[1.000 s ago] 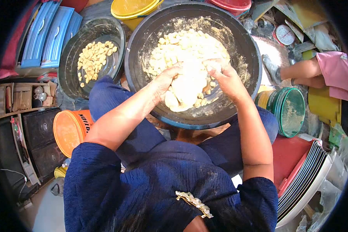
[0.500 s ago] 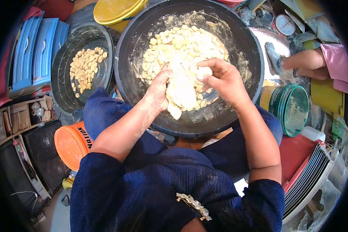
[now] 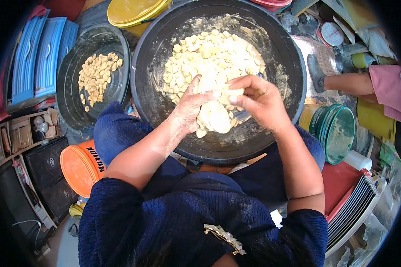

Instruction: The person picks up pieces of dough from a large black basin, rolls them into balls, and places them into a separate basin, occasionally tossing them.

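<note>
My left hand is wrapped round a soft pale lump of dough, with the thumb lying across its top. Close beside it, my right hand pinches a small dough piece between thumb and fingertips. Both hands are over a large black basin whose walls are dusted with flour. Under and beyond the hands, many small rounded dough pieces lie heaped in the basin, partly washed out by bright sunlight.
A smaller dark basin at the left holds more, browner pieces. Around stand a yellow bucket, an orange bucket and a green-rimmed tub. Another person's leg is at the right.
The left thumb has come across the top of the lump, which looks more bunched up. My right fingers stay beside it, pinching a piece. The view has shifted slightly.
</note>
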`<state>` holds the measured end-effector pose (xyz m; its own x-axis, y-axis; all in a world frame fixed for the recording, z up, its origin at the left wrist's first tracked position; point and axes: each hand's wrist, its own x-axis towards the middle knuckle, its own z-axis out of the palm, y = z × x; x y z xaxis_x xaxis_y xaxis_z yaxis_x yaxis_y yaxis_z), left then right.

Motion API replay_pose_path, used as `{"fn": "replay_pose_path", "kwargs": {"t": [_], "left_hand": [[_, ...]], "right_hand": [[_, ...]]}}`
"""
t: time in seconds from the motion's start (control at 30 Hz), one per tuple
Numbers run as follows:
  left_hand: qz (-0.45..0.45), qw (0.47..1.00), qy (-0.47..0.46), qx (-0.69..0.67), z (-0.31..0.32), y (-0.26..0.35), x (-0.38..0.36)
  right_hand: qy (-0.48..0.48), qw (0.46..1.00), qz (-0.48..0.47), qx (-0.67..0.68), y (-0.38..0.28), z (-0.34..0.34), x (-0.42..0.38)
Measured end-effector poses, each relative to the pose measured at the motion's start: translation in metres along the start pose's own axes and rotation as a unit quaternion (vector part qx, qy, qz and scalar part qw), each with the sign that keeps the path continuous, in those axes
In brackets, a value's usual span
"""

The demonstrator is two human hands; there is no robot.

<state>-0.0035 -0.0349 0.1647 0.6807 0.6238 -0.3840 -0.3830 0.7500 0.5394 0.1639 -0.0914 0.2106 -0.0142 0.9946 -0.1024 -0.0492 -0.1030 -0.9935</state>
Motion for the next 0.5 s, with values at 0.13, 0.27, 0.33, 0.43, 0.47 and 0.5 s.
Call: {"fn": "replay_pose_path", "kwargs": {"t": [0.13,0.27,0.33,0.43,0.47,0.5], "left_hand": [[0.023,0.999,-0.009,-0.026,-0.002,-0.002,0.003],[0.01,0.998,0.006,-0.055,0.0,-0.004,0.001],[0.009,0.998,0.009,-0.056,0.0,-0.002,0.0],[0.007,0.998,-0.002,-0.066,0.0,-0.001,-0.002],[0.009,0.999,0.005,-0.051,0.002,-0.003,-0.001],[0.009,0.999,0.012,-0.035,0.003,-0.004,-0.001]], "right_hand": [[0.101,0.994,0.013,0.031,-0.018,-0.009,0.003],[0.217,0.972,-0.087,-0.011,-0.013,-0.015,0.003],[0.318,0.933,-0.17,0.014,-0.017,-0.02,0.009],[0.253,0.91,-0.184,-0.272,-0.019,-0.046,0.014],[0.167,0.863,-0.218,-0.425,-0.018,-0.045,0.009],[0.122,0.884,-0.144,-0.427,-0.02,-0.027,0.003]]}}
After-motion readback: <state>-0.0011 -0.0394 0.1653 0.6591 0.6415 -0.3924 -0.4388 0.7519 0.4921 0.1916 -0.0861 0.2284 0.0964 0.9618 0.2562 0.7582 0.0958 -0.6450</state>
